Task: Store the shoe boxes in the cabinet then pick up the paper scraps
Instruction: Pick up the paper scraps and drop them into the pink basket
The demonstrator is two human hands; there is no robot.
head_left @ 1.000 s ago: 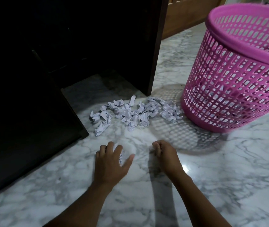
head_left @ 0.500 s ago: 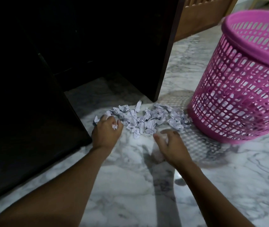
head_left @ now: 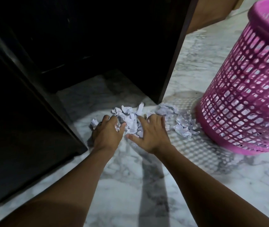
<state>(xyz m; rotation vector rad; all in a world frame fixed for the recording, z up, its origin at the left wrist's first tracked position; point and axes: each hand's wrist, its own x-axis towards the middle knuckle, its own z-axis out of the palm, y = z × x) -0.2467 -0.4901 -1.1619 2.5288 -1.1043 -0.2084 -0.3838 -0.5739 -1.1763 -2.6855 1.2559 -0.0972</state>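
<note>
Gathering crumpled paper at the cabinet's foot

Head view: both bare forearms stretch forward over a grey-veined marble floor (head_left: pixel 130 199). The left hand (head_left: pixel 107 136) lies knuckles up at the left end of the paper scraps (head_left: pixel 131 119), its fingers (head_left: pixel 113 120) curled down into the heap, and one small crumpled wad is pinched between thumb and forefinger. A lone scrap lies just left of those knuckles.

The right hand (head_left: pixel 152 136) is spread wide and flat, palm down, its fingertips resting on the middle of the heap and its thumb stretched out toward the left hand. It grips nothing that can be seen. More scraps lie beyond its fingertips and trail off to the right of its little finger.

Further right of that trail, just beside the last scraps, stands a pink plastic lattice basket (head_left: pixel 245 99). Ahead of both sets of fingertips rises the dark cabinet (head_left: pixel 147 46); its inside is too dark to make out.
</note>
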